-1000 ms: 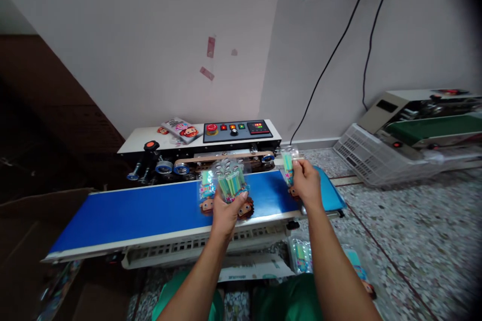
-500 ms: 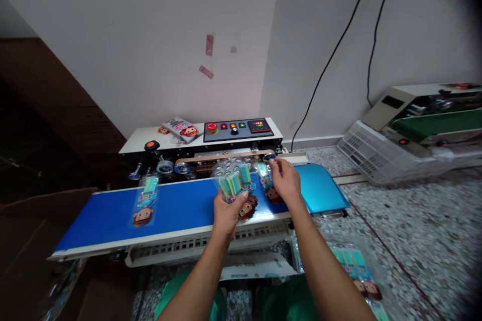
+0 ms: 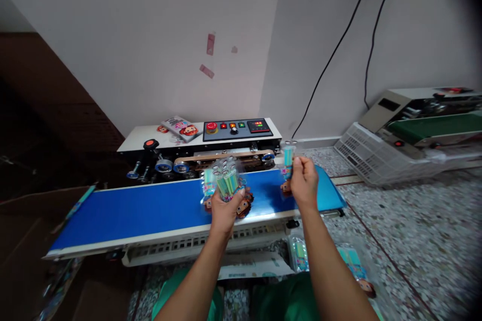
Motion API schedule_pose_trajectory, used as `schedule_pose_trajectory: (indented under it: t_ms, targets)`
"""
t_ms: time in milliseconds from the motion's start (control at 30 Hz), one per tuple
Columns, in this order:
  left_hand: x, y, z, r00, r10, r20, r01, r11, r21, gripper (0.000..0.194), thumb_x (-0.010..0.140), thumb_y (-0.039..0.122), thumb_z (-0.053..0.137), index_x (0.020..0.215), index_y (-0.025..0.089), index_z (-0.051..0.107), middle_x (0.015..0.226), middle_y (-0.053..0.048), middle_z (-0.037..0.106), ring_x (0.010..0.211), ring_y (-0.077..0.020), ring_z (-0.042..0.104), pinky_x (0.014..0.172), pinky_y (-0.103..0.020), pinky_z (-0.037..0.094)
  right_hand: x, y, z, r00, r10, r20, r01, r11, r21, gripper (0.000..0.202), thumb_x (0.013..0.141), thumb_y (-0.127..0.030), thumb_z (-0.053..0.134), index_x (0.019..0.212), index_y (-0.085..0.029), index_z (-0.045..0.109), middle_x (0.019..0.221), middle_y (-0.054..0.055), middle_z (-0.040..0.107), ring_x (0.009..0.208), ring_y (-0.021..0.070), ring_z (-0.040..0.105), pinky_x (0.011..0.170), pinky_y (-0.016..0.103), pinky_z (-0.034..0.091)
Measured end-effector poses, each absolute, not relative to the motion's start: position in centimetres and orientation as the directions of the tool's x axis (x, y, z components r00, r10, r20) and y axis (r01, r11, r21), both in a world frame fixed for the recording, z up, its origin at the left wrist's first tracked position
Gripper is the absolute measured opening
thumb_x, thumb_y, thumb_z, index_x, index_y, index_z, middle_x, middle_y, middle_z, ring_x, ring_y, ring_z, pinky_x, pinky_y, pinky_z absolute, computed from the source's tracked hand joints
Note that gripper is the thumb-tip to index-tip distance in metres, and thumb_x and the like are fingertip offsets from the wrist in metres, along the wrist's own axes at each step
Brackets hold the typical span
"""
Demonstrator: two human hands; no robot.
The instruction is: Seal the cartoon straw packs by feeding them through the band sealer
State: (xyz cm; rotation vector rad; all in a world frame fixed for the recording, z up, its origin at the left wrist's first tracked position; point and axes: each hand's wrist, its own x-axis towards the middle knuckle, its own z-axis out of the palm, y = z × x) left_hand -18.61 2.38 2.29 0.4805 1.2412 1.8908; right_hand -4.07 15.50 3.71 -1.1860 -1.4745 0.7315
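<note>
My left hand (image 3: 225,208) is closed around a bunch of clear plastic packets (image 3: 228,183), with green-striped contents and cartoon-face figures at the bottom. Between the fingers of my right hand (image 3: 305,180) is a single similar packet (image 3: 288,158), held upright over the right part of the blue conveyor belt (image 3: 150,208). Partly hidden behind the bunch, another packet (image 3: 208,183) shows just left of my left hand. At the belt's far left end, one more packet (image 3: 81,201) tilts over the edge. The band sealing machine (image 3: 237,130) stands behind the belt, its display lit.
A printed packet (image 3: 181,128) lies on top of the machine. Below right, more packets (image 3: 352,261) lie in clear plastic on the speckled floor. A cardboard box (image 3: 22,235) stands at left. At right, a white crate (image 3: 361,155) sits under a second machine (image 3: 425,120).
My right hand has moved right and lifted a packet clear of the sealing band's right end. The packet on the left of the belt has travelled to the left end and tipped.
</note>
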Motion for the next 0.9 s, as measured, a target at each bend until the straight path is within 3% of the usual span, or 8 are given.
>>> schedule_pose_trajectory:
  t_ms: [100, 167, 267, 367, 567, 733, 800, 900]
  targets:
    - [-18.6, 2.3, 2.4, -0.591, 0.8, -0.102, -0.41, -0.19, 0.892, 0.038, 0.066, 0.027, 0.076, 0.097, 0.014, 0.058, 0.081, -0.008, 0.073, 0.076, -0.0224, 0.07, 0.072, -0.034, 0.054, -1.5, 17.7, 2.6, 0.07, 0.917, 0.392, 0.653, 0.255, -0.713, 0.035, 0.091, -0.04, 0.035, 0.097, -0.015, 0.058, 0.076, 0.007, 0.061, 0.067, 0.0189, 0.055, 0.062, 0.029, 0.038]
    - [-18.5, 2.3, 2.4, -0.578, 0.809, -0.104, -0.407, -0.176, 0.896, 0.037, 0.066, 0.027, 0.076, 0.096, 0.014, 0.059, 0.08, -0.008, 0.074, 0.073, -0.022, 0.07, 0.07, -0.033, 0.054, -0.8, 18.5, 2.0, 0.025, 0.948, 0.318, 0.817, 0.164, -0.553, 0.032, 0.091, -0.033, 0.035, 0.098, -0.014, 0.059, 0.077, 0.01, 0.063, 0.07, 0.0217, 0.056, 0.063, 0.03, 0.036]
    - [-18.4, 2.3, 2.3, -0.573, 0.811, -0.117, -0.415, -0.165, 0.895, 0.038, 0.065, 0.027, 0.076, 0.096, 0.014, 0.059, 0.079, -0.008, 0.074, 0.073, -0.0223, 0.07, 0.068, -0.033, 0.054, -1.4, 18.6, 1.6, -0.017, 0.986, 0.165, 0.92, 0.08, -0.383, 0.033, 0.092, -0.031, 0.033, 0.102, -0.014, 0.06, 0.075, 0.012, 0.065, 0.069, 0.0223, 0.058, 0.06, 0.03, 0.033]
    - [-18.2, 2.3, 2.3, -0.566, 0.814, -0.127, -0.423, -0.155, 0.892, 0.039, 0.064, 0.027, 0.077, 0.095, 0.014, 0.059, 0.078, -0.008, 0.074, 0.073, -0.0226, 0.07, 0.068, -0.033, 0.054, -3.2, 18.4, 1.6, -0.073, 0.988, 0.133, 0.933, 0.115, -0.342, 0.034, 0.094, -0.032, 0.032, 0.104, -0.014, 0.059, 0.077, 0.012, 0.066, 0.07, 0.0218, 0.061, 0.06, 0.029, 0.034]
    - [-18.0, 2.3, 2.4, -0.539, 0.831, -0.142, -0.41, -0.111, 0.906, 0.045, 0.063, 0.029, 0.078, 0.1, 0.013, 0.059, 0.08, -0.009, 0.074, 0.069, -0.0217, 0.07, 0.066, -0.032, 0.054, -5.5, 17.4, 1.7, -0.237, 0.937, 0.258, 0.782, 0.341, -0.521, 0.03, 0.093, -0.028, 0.036, 0.107, -0.014, 0.058, 0.093, 0.012, 0.068, 0.084, 0.0216, 0.062, 0.074, 0.029, 0.04]
    - [-18.1, 2.4, 2.5, -0.598, 0.796, -0.099, -0.368, -0.163, 0.916, 0.05, 0.061, 0.027, 0.079, 0.106, 0.014, 0.06, 0.084, -0.006, 0.074, 0.073, -0.0202, 0.069, 0.071, -0.031, 0.053, -6.5, 14.0, 3.3, -0.411, 0.885, 0.22, 0.217, 0.329, -0.919, 0.038, 0.088, -0.046, 0.045, 0.107, -0.018, 0.062, 0.101, 0.007, 0.069, 0.09, 0.0189, 0.062, 0.079, 0.03, 0.046]
    - [-18.0, 2.4, 2.6, -0.61, 0.788, -0.088, -0.354, -0.171, 0.92, 0.045, 0.061, 0.027, 0.079, 0.101, 0.014, 0.063, 0.086, -0.006, 0.073, 0.074, -0.0198, 0.069, 0.072, -0.031, 0.053, -7.2, 12.4, 3.9, -0.518, 0.832, 0.2, 0.022, 0.246, -0.969, 0.034, 0.084, -0.046, 0.053, 0.103, -0.02, 0.065, 0.1, 0.005, 0.069, 0.091, 0.0182, 0.062, 0.08, 0.029, 0.047]
    - [-17.8, 2.4, 2.7, -0.605, 0.79, -0.104, -0.369, -0.161, 0.915, 0.041, 0.061, 0.028, 0.079, 0.097, 0.014, 0.065, 0.086, -0.006, 0.073, 0.072, -0.0195, 0.068, 0.071, -0.031, 0.053, -8.2, 11.0, 4.2, -0.474, 0.849, 0.233, -0.054, 0.236, -0.97, 0.026, 0.081, -0.043, 0.059, 0.089, -0.02, 0.068, 0.089, 0.002, 0.07, 0.085, 0.0171, 0.062, 0.078, 0.028, 0.047]
